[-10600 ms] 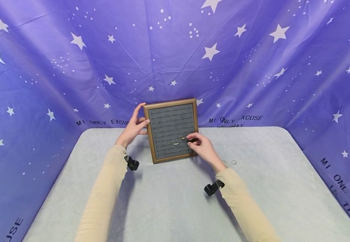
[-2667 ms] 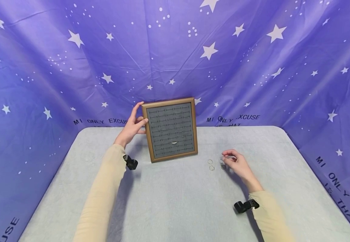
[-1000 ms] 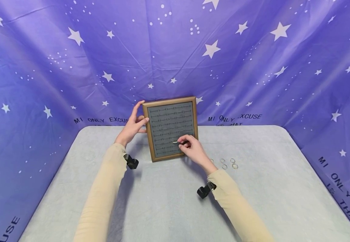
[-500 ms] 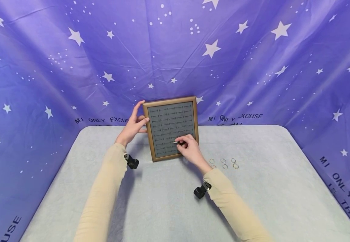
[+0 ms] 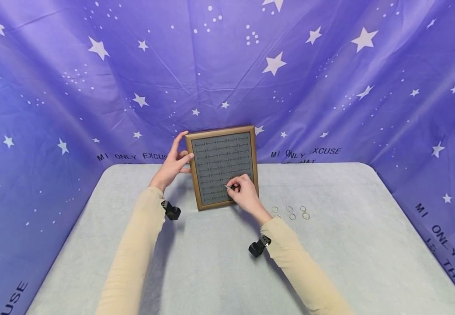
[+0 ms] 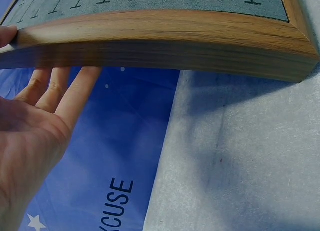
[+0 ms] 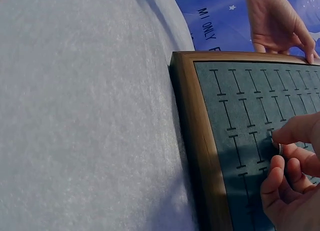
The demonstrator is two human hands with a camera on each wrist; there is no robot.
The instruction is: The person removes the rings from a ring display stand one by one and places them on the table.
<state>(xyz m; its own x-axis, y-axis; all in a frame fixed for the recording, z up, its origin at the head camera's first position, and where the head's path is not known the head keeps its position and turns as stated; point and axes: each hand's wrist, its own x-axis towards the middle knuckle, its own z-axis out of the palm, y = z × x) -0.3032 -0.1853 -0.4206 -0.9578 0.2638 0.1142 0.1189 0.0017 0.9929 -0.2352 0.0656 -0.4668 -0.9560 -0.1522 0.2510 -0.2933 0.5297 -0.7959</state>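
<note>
A ring display board point(image 5: 223, 153) with a wooden frame and grey slotted padding stands tilted up on the table. My left hand point(image 5: 170, 168) grips its left edge, thumb on the front of the frame; in the left wrist view the other fingers point(image 6: 75, 93) reach behind it. Low on the padding, my right hand point(image 5: 246, 192) pinches a small silvery ring point(image 5: 228, 187) between thumb and forefinger. The right wrist view shows the ring point(image 7: 280, 149) at a slot, partly hidden by the fingertips; whether it still sits in the slot I cannot tell.
Several thin rings point(image 5: 292, 216) lie in two rows on the pale table point(image 5: 211, 262), right of the board. A purple star-printed cloth point(image 5: 227, 57) hangs behind and at both sides. Each wrist bears a black camera.
Two rings sat in the board earliest; one was later gone while my right hand was at the table rings. That hand then returned and took hold of the other. My left hand stayed put.
</note>
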